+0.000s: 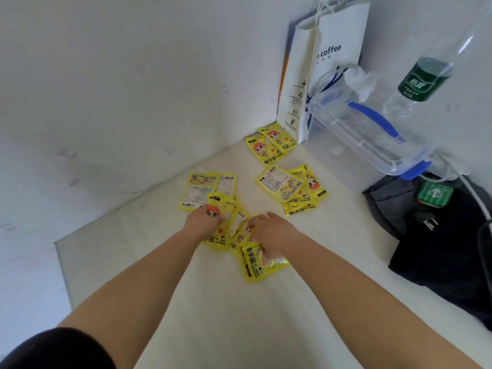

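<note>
Hand-warmer packets (216, 239), yellow, fanned and overlapped near the middle of the cream surface (239, 328), under both hands.

Left hand (203, 221): reached in from the lower left, with fingers curled onto the upper packet (223, 205) of the fan. Pinched it at the end with the cartoon face.

Right hand (273, 233): knuckles up, fingers bent down and closed on the nearest packet (251, 266). Lay lowest in the fan, printed front up, partly covered by those fingers.

Just behind the fan, a flat packet (206, 187) with its text-covered back upward, overlapped by the upper packet. To the right of that and apart from the hands, a loose pile (290, 186) of the same yellow packets, some back up, some front up. Farther off toward the corner, a pair (270, 145) lying front up just beside the foot of a white paper bag (338, 35) printed "coffee".

Along the right side:
- a clear plastic box (346, 145) with a blue handle
- a clear bottle (426, 78) with a green label, tilted above it
- a dark bag (447, 262) on the surface, with a green patch (435, 192), a black plug (426, 221) and a white cable (476, 201) on top

Pale wall (106, 75) behind and to the left.
</note>
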